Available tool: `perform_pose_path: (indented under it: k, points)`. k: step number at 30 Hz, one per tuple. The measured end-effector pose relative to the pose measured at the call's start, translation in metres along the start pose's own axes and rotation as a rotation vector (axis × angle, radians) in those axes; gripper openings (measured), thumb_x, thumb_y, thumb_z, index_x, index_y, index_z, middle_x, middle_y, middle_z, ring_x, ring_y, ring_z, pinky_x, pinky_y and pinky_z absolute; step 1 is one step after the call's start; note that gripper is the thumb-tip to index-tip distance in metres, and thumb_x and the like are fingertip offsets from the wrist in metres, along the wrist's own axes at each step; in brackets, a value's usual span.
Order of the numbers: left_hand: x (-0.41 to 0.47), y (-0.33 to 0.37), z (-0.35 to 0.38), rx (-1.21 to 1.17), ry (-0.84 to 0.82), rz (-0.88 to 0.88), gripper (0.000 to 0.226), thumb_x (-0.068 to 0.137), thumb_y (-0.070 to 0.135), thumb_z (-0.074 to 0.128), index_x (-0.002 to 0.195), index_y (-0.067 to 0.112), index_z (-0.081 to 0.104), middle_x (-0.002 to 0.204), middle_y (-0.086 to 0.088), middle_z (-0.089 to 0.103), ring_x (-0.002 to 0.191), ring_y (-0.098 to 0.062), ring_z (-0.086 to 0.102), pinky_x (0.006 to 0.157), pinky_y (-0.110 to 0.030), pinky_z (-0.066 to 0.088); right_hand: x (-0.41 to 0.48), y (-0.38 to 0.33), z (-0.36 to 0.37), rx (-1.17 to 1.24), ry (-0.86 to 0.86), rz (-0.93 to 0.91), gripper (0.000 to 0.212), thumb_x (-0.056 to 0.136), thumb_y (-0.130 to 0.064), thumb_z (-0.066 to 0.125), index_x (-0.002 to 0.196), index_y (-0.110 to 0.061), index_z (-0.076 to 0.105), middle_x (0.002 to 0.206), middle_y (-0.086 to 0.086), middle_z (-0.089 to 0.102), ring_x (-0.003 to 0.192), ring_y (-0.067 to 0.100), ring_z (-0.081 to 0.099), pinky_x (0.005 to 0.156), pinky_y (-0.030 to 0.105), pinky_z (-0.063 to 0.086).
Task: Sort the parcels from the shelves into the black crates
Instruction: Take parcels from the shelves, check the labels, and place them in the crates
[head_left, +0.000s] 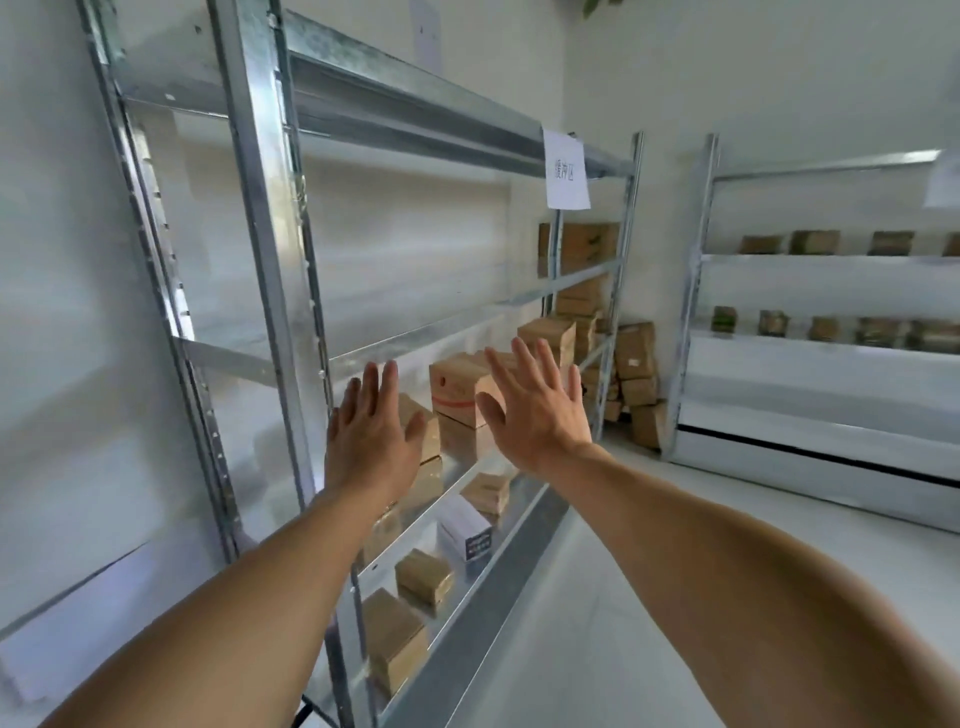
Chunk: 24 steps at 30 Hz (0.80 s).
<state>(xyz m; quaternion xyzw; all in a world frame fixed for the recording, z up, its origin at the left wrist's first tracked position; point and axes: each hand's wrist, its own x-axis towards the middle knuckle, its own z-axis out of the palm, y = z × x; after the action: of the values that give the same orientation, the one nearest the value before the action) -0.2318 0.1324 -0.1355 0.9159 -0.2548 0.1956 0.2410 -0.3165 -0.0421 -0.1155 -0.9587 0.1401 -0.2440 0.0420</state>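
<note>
I hold both arms out toward the rack (260, 208) on my left. My left hand (371, 431) and right hand (535, 410) are both released: fingers straight, palms turned away from me, nothing in either. They are spread apart because I mean to take a box by two opposite sides, and the gap between them frames the red-marked box (457, 387), which sits on top of another carton on the middle shelf. The picture is smeared here, so I cannot tell whether my right fingertips touch that box or hover just short of it. The other parcels (423, 574) lie on the lower shelves near the front edge, where I can reach them without leaning in, and a white box (464, 530) sits among the brown ones. A paper label (566, 169) hangs from the upper beam at the far end, likely naming this bay. More cartons stand in rows on the far rack (696, 286) to the right. The crates are nowhere in view, so I judge the sorting is at the picking stage, with a turn away from the shelves needed after the lift.
</note>
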Motion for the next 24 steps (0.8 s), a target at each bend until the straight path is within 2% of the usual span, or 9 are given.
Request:
perform_pose_path:
  k: [3,6,10,13,17,19,21,22,24]
  points:
    - [0.027,0.021,0.058,0.013,-0.112,-0.079,0.070,0.103,0.051,0.028,0.157,0.026,-0.009,0.166,0.001,-0.011,0.153,-0.023,-0.006,0.123,-0.046,0.005,0.026,0.059,0.019,-0.020,-0.033,0.014,0.062,0.105,-0.057,0.021,0.162,-0.038,0.004,0.171,-0.002,-0.007,0.156,0.025,-0.016,0.121,0.056,-0.009]
    - [0.056,0.030,0.109,0.022,-0.239,-0.241,0.072,0.102,0.056,0.024,0.156,0.027,-0.015,0.165,0.001,-0.018,0.152,-0.023,-0.011,0.123,-0.047,0.000,0.061,0.107,0.042,-0.029,-0.067,-0.021,0.060,0.105,-0.056,0.023,0.161,-0.038,0.007,0.171,-0.001,-0.004,0.156,0.025,-0.014,0.122,0.057,-0.007]
    - [0.074,0.033,0.159,-0.032,-0.219,-0.428,0.072,0.100,0.056,0.029,0.158,0.027,-0.005,0.166,0.001,-0.006,0.153,-0.025,-0.003,0.122,-0.047,0.005,0.101,0.139,0.082,0.009,-0.155,-0.094,0.059,0.106,-0.053,0.023,0.161,-0.036,0.011,0.170,-0.002,0.001,0.157,0.025,-0.010,0.123,0.055,-0.005]
    - [0.084,0.023,0.181,-0.063,-0.199,-0.555,0.072,0.100,0.054,0.033,0.159,0.024,0.003,0.167,-0.002,0.002,0.153,-0.028,0.003,0.121,-0.049,0.009,0.122,0.133,0.122,0.121,-0.277,-0.123,0.059,0.105,-0.053,0.024,0.161,-0.037,0.011,0.171,0.000,0.004,0.157,0.027,-0.005,0.125,0.055,0.000]
    - [0.106,-0.003,0.195,-0.123,-0.126,-0.762,0.070,0.099,0.051,0.036,0.158,0.020,0.012,0.165,-0.007,0.013,0.150,-0.032,0.015,0.120,-0.049,0.016,0.153,0.110,0.175,0.313,-0.426,-0.120,0.060,0.105,-0.052,0.029,0.161,-0.030,0.018,0.167,0.005,0.021,0.153,0.030,0.017,0.124,0.051,0.018]
    - [0.114,-0.025,0.205,-0.123,-0.092,-0.811,0.060,0.100,0.049,0.029,0.154,0.021,0.027,0.159,-0.014,0.025,0.143,-0.037,0.028,0.117,-0.051,0.025,0.168,0.092,0.203,0.397,-0.546,-0.105,0.058,0.107,-0.047,0.034,0.158,-0.021,0.030,0.161,0.013,0.033,0.148,0.033,0.030,0.121,0.044,0.026]
    - [0.124,-0.052,0.215,-0.192,-0.078,-0.925,0.049,0.101,0.042,0.026,0.139,0.020,0.048,0.145,-0.018,0.043,0.129,-0.039,0.044,0.110,-0.051,0.037,0.184,0.073,0.228,0.457,-0.673,-0.098,0.053,0.107,-0.043,0.035,0.153,-0.017,0.041,0.156,0.016,0.042,0.143,0.034,0.038,0.117,0.038,0.029]
    - [0.129,-0.062,0.218,-0.226,-0.068,-0.969,0.047,0.101,0.041,0.026,0.132,0.018,0.052,0.138,-0.018,0.050,0.123,-0.039,0.050,0.106,-0.051,0.040,0.194,0.063,0.241,0.495,-0.720,-0.092,0.052,0.108,-0.043,0.035,0.151,-0.016,0.044,0.155,0.016,0.044,0.141,0.035,0.040,0.115,0.038,0.030]
    - [0.139,-0.076,0.222,-0.281,0.026,-1.037,0.053,0.103,0.045,0.028,0.139,0.011,0.047,0.142,-0.019,0.049,0.128,-0.039,0.047,0.111,-0.049,0.035,0.215,0.042,0.265,0.599,-0.770,-0.058,0.052,0.108,-0.043,0.035,0.149,-0.015,0.048,0.151,0.016,0.048,0.138,0.035,0.044,0.112,0.039,0.033]
